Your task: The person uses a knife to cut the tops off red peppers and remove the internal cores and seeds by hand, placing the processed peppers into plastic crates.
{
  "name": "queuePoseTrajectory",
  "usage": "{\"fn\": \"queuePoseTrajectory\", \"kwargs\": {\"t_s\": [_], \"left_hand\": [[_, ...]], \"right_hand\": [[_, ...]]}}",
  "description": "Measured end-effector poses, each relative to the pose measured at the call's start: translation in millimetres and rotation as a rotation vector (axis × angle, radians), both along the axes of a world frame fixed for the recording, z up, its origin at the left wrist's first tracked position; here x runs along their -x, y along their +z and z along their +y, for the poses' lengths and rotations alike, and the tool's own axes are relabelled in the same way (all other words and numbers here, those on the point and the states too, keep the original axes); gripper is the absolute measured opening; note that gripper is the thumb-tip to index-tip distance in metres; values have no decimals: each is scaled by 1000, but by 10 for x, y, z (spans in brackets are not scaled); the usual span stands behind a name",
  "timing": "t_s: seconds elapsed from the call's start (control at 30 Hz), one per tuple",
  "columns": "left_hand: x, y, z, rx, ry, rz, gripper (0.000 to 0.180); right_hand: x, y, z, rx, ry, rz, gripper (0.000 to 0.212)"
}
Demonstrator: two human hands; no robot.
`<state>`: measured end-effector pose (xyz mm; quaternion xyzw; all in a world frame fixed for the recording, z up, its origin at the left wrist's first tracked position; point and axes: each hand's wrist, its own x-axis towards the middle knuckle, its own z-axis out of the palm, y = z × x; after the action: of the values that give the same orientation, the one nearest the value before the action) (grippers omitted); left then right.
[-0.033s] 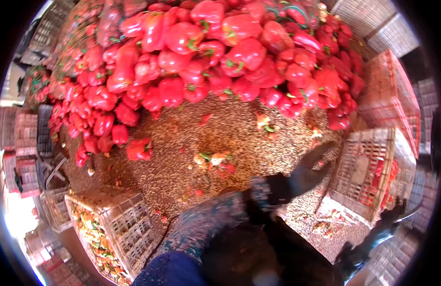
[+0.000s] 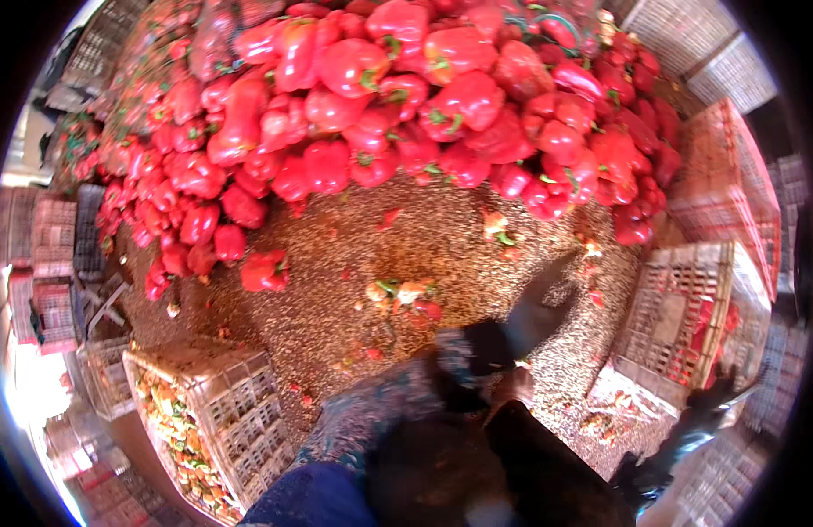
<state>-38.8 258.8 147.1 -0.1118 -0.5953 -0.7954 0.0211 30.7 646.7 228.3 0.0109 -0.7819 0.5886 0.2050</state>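
Note:
My left hand (image 2: 544, 303), in a dark glove below a patterned sleeve with a black cuff, reaches across over the littered floor. Motion blurs it, but its fingers look spread, with nothing seen between them. Beyond it lies a large heap of red bell peppers (image 2: 468, 101). Farther right, my right hand (image 2: 714, 397), also dark-gloved, is closed beside a pale plastic crate (image 2: 665, 321) with red pieces behind its slats. A thin shiny blade, seemingly a knife (image 2: 747, 395), juts from that hand; its handle is hidden.
At the lower left a tilted crate (image 2: 244, 413) holds pepper scraps. Cut pepper bits (image 2: 406, 292) and pale seeds cover the floor. A red crate (image 2: 727, 176) stands at the right, and stacked crates (image 2: 55, 233) line the left. Netted sacks rise at the back left.
My left hand has moved left, away from the pale crate at the right. My right hand has shifted slightly left, and the whole view has shifted a little.

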Motion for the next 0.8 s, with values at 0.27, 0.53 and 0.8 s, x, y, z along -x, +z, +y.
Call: {"fn": "queuePoseTrajectory", "kwargs": {"t_s": [0.27, 0.53, 0.8], "left_hand": [[-1300, -1246, -4548, 1231, 1080, -375, 87], [-1660, -1797, -4301, 972, 867, -680, 89], [-245, -1368, -1995, 919, 257, -455, 47]], "right_hand": [[50, -982, -2191, 221, 310, -573, 45], [-16, -949, -2775, -119, 476, -685, 47], [152, -1689, -3065, 82, 588, -851, 40]]}}
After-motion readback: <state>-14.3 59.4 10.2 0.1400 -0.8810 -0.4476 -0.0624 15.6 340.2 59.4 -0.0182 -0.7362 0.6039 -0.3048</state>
